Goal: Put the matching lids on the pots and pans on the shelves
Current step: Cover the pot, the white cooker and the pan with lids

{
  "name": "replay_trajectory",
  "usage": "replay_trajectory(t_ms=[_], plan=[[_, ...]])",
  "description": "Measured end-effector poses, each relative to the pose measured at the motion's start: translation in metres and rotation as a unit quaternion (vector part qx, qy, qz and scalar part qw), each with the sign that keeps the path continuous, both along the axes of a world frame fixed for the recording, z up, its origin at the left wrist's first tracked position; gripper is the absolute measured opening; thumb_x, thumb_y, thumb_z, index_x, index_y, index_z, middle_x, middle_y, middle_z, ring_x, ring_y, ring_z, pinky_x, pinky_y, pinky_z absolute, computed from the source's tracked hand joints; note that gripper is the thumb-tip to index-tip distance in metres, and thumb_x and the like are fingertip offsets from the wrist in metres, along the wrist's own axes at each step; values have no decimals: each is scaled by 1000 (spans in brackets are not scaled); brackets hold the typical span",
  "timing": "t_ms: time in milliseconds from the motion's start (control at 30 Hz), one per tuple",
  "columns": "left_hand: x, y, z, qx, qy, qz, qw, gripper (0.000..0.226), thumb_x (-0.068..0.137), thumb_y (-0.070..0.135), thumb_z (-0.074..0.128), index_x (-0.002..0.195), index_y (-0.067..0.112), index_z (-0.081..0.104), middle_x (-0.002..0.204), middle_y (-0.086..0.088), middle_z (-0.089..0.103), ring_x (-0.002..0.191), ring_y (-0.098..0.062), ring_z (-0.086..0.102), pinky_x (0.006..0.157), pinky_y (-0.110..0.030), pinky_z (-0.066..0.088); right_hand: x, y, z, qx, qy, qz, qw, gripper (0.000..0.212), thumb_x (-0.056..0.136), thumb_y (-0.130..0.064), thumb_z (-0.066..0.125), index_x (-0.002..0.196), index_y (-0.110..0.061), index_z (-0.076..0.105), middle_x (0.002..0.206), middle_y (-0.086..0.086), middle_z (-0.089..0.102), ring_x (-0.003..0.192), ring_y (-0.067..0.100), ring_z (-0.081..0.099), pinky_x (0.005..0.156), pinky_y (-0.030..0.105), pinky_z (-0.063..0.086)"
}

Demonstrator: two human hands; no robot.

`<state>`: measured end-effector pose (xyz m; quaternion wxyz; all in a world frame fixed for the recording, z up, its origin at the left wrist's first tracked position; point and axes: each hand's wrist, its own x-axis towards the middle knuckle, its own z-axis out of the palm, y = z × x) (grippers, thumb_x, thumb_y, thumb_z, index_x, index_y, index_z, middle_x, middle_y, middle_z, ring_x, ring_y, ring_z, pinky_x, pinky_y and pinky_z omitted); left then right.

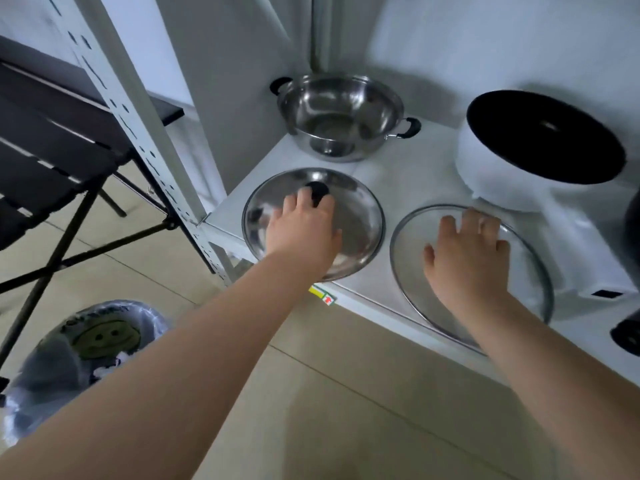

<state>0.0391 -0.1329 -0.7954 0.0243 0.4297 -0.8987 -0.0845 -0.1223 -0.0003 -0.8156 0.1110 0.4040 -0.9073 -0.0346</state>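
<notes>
Steel shows twice on the white shelf [398, 168]: an open steel pot [341, 116] at the back by the wall, with two black side handles, and a steel lid [360, 216] lying flat just in front of it near the shelf's front edge. Lid and pot look alike in finish and rim width, so they probably belong together.

The left hand [304, 230] reaches over the steel lid, its fingers curling at the black knob [320, 192] in the middle. Whether they have closed on it I cannot tell, because the hand covers most of the knob.

Beside it on the right lies a glass lid [533, 268] with a metal rim, flat and partly overhanging the shelf's front. The right hand [467, 261] rests over its centre, fingers loosely spread and bent. Any knob is hidden beneath the palm, so a grip cannot be confirmed.

Behind the glass lid sits a white pot [512, 181] with a dark inside, tilted so its mouth faces the camera. That is probably the glass lid's match.

Both lids sit in front of their likely pots, so each hand can lift and carry straight back. Neither pot is covered yet.
</notes>
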Motion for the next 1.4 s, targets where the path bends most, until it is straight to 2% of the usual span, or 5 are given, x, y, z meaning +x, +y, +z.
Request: replay_trajectory(t_ms=[267, 533, 933, 1133, 1400], plan=[[-11, -21, -15, -46, -41, 1, 998, 42, 102, 43, 19, 142, 39, 28, 158, -17, 17, 142, -33, 28, 115, -42, 24, -39, 10, 2, 26, 27, -64, 997, 42, 86, -35, 54, 108, 0, 59, 111, 18, 58, 105, 37, 52, 84, 40, 43], [-34, -25, -4, -64, -100, 23, 993, 60, 86, 8, 53, 138, 27, 32, 134, -18, 48, 119, -35, 52, 95, -41, 43, -51, 30, -10, 25, -18, -30, 999, 52, 95, -58, 23, 114, -13, 42, 99, 1, 69, 89, 20, 68, 59, 31, 39], [-18, -52, 45, -94, -91, -4, 991, 45, 94, 12, 39, 138, 23, 35, 126, -16, 46, 121, -34, 48, 95, -41, 45, -20, 18, 43, -262, -175, -19, 949, 38, 75, -56, 64, 76, -19, 54, 67, -4, 58, 67, 17, 57, 57, 30, 46], [-19, -78, 110, -166, 16, -35, 985, 21, 97, 27, 40, 116, 20, 47, 90, -11, 41, 98, -39, 58, 84, -48, 52, -37, -19, 117, -356, -175, 9, 918, 40, 71, -44, 71, 66, -5, 65, 62, 11, 66, 60, 21, 61, 52, 27, 39], [-97, -118, 107, -153, 92, -50, 983, 28, 99, 20, 37, 126, 16, 44, 120, -22, 44, 118, -41, 45, 89, -52, 46, -96, -61, 123, -358, -140, 9, 923, 41, 76, -39, 69, 73, 2, 66, 74, 17, 68, 75, 27, 65, 58, 29, 43]])
